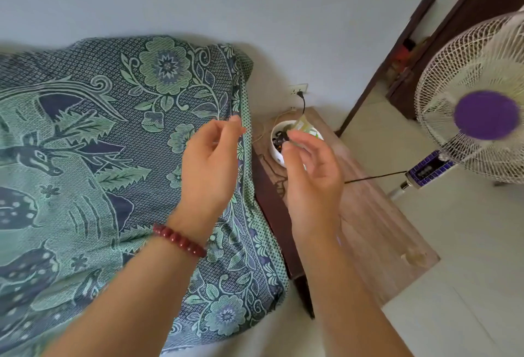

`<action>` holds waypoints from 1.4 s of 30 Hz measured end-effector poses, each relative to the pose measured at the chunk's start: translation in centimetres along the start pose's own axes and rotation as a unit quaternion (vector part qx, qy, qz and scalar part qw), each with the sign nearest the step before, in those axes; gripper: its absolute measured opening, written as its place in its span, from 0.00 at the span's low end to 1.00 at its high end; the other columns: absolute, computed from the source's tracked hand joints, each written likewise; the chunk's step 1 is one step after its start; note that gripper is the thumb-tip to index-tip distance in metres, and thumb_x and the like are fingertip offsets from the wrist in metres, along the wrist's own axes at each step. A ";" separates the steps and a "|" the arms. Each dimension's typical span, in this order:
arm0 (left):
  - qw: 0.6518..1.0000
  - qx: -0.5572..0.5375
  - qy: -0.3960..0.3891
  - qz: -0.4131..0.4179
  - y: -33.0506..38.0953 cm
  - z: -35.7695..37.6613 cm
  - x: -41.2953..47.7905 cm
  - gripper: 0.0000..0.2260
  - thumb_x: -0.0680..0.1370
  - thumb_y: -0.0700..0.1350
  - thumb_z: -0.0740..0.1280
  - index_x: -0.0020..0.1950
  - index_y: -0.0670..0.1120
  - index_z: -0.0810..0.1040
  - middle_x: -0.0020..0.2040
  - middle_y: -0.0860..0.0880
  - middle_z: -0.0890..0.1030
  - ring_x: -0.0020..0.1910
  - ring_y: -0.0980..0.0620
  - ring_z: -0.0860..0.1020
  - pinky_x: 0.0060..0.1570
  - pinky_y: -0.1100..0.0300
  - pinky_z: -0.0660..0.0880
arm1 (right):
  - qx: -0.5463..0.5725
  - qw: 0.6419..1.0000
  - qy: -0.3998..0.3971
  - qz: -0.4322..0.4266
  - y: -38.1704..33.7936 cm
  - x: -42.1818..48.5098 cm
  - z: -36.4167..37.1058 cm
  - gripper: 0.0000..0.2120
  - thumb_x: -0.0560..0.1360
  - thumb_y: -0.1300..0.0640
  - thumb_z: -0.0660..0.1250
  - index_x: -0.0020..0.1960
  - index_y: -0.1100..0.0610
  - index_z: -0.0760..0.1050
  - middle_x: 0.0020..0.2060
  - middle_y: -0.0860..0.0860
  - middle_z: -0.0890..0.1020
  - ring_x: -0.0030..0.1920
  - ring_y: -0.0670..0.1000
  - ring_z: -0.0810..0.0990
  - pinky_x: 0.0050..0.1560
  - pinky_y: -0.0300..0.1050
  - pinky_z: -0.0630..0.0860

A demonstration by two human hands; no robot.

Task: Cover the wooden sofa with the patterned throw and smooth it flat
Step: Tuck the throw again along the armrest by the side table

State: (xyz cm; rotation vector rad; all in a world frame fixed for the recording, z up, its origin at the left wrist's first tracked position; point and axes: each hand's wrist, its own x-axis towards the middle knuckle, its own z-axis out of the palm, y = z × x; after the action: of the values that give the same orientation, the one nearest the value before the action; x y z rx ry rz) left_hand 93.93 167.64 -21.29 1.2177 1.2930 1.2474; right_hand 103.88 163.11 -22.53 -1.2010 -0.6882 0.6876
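The patterned throw, green and blue with deer and flowers, lies spread over the sofa and hides its wood completely. It hangs over the backrest at the top and over the right end. My left hand, with a red bead bracelet at the wrist, hovers over the throw's right border with fingers loosely curled and holds nothing. My right hand floats above the side table just right of the throw's edge, fingers apart and empty.
A wooden side table stands against the sofa's right end, with a white bowl of small items on it. A standing fan is at the right, its cord running to a wall socket. A doorway opens behind the fan.
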 end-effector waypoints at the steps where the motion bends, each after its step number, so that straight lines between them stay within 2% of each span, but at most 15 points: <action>1: 1.000 0.006 0.003 -0.001 -0.9 0.3 0.1 0.15 0.79 0.50 0.61 0.45 0.40 0.79 0.39 0.48 0.78 0.33 0.62 0.72 0.32 0.77 0.68 | 0.001 1.000 -0.008 0.005 0.9 0.5 -0.3 0.07 0.74 0.68 0.67 0.52 0.61 0.78 0.43 0.45 0.83 0.47 0.38 0.80 0.46 0.28 0.73; 4: 1.000 0.020 0.004 0.002 -3.7 0.3 0.5 0.14 0.79 0.51 0.61 0.47 0.40 0.78 0.40 0.48 0.76 0.35 0.58 0.72 0.30 0.75 0.66 | 0.018 1.000 -0.012 0.019 3.3 1.0 -0.9 0.07 0.74 0.68 0.67 0.51 0.60 0.78 0.44 0.47 0.83 0.48 0.41 0.81 0.46 0.29 0.73; 7: 0.999 0.031 0.001 0.006 -8.0 0.1 1.2 0.13 0.79 0.50 0.61 0.46 0.41 0.78 0.40 0.48 0.77 0.35 0.59 0.71 0.33 0.76 0.67 | 0.032 0.999 -0.013 0.014 7.5 1.0 -1.4 0.08 0.74 0.68 0.67 0.49 0.58 0.78 0.45 0.48 0.83 0.48 0.41 0.81 0.47 0.30 0.74; 12: 0.999 0.026 -0.022 -0.001 -17.0 0.3 2.7 0.11 0.79 0.47 0.62 0.46 0.40 0.78 0.40 0.48 0.75 0.38 0.57 0.71 0.34 0.73 0.67 | 0.034 0.999 0.014 -0.023 17.5 0.8 -2.6 0.10 0.74 0.69 0.68 0.46 0.54 0.78 0.40 0.41 0.84 0.47 0.39 0.81 0.47 0.30 0.74; 17: 0.999 -0.004 -0.043 0.023 -26.4 1.3 3.4 0.13 0.79 0.48 0.63 0.46 0.38 0.78 0.39 0.48 0.76 0.37 0.57 0.71 0.35 0.73 0.68 | 0.044 0.998 0.023 -0.029 28.5 0.5 -4.0 0.07 0.70 0.59 0.68 0.48 0.54 0.78 0.42 0.40 0.84 0.48 0.39 0.80 0.49 0.35 0.74; 20: 0.999 -0.018 -0.027 0.035 -32.1 1.9 3.4 0.17 0.73 0.53 0.62 0.45 0.40 0.78 0.39 0.48 0.76 0.37 0.56 0.72 0.38 0.66 0.70 | 0.054 0.998 0.012 -0.037 34.4 -0.1 -4.9 0.06 0.72 0.62 0.68 0.48 0.53 0.78 0.42 0.40 0.84 0.47 0.39 0.80 0.49 0.37 0.74; 24: 0.999 0.001 -0.013 0.052 -39.5 2.0 3.0 0.19 0.68 0.60 0.62 0.41 0.44 0.79 0.39 0.47 0.79 0.39 0.54 0.75 0.49 0.53 0.74 | 0.055 0.997 0.009 -0.049 41.6 -1.1 -6.0 0.08 0.75 0.66 0.67 0.49 0.56 0.78 0.44 0.45 0.83 0.45 0.40 0.80 0.46 0.35 0.74; 27: 0.998 0.005 -0.007 0.061 -44.2 1.9 2.5 0.18 0.71 0.58 0.61 0.41 0.44 0.80 0.41 0.49 0.81 0.41 0.55 0.76 0.54 0.51 0.73 | 0.063 0.997 0.000 -0.050 45.9 -1.6 -6.8 0.06 0.73 0.64 0.68 0.48 0.55 0.78 0.44 0.46 0.83 0.45 0.40 0.80 0.45 0.34 0.74; 30: 0.999 0.004 -0.010 0.042 -47.5 2.2 2.4 0.15 0.74 0.57 0.61 0.40 0.48 0.79 0.42 0.55 0.82 0.46 0.56 0.78 0.49 0.57 0.72 | 0.055 0.996 -0.005 -0.064 48.5 -1.6 -7.6 0.06 0.75 0.64 0.68 0.48 0.55 0.79 0.44 0.45 0.83 0.47 0.40 0.80 0.44 0.33 0.74; 32: 1.000 -0.009 -0.002 0.019 -48.6 2.5 2.3 0.13 0.77 0.56 0.61 0.38 0.51 0.77 0.43 0.56 0.82 0.48 0.57 0.79 0.43 0.59 0.68 | 0.054 0.996 -0.007 -0.077 49.2 -1.5 -7.9 0.07 0.75 0.65 0.67 0.48 0.53 0.79 0.45 0.45 0.83 0.48 0.40 0.80 0.44 0.32 0.74; 34: 1.000 -0.024 0.005 0.018 -49.0 3.0 2.2 0.13 0.78 0.55 0.60 0.38 0.52 0.77 0.43 0.56 0.82 0.48 0.57 0.79 0.41 0.59 0.66 | 0.056 0.995 -0.013 -0.084 49.4 -1.4 -8.3 0.07 0.75 0.64 0.67 0.49 0.54 0.79 0.46 0.45 0.83 0.49 0.40 0.81 0.44 0.31 0.74; 38: 1.000 -0.017 -0.003 0.015 -48.7 3.8 1.5 0.13 0.78 0.55 0.59 0.40 0.51 0.77 0.44 0.56 0.81 0.47 0.56 0.78 0.41 0.60 0.66 | 0.069 0.996 -0.013 -0.063 49.0 -1.9 -9.5 0.07 0.75 0.67 0.67 0.50 0.58 0.79 0.47 0.48 0.83 0.49 0.41 0.81 0.46 0.30 0.74; 42: 1.000 -0.004 -0.007 0.005 -49.3 4.4 1.3 0.13 0.78 0.56 0.60 0.41 0.51 0.78 0.46 0.55 0.82 0.50 0.55 0.79 0.44 0.58 0.67 | 0.046 0.997 -0.023 -0.050 48.9 -2.4 -10.5 0.08 0.75 0.66 0.66 0.51 0.56 0.79 0.48 0.47 0.83 0.52 0.41 0.81 0.53 0.32 0.75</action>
State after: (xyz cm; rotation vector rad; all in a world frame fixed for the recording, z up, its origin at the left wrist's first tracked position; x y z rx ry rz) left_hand 95.80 169.68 -70.69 1.2267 1.2729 1.2488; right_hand 105.37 165.73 -72.51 -1.0622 -0.7432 0.6576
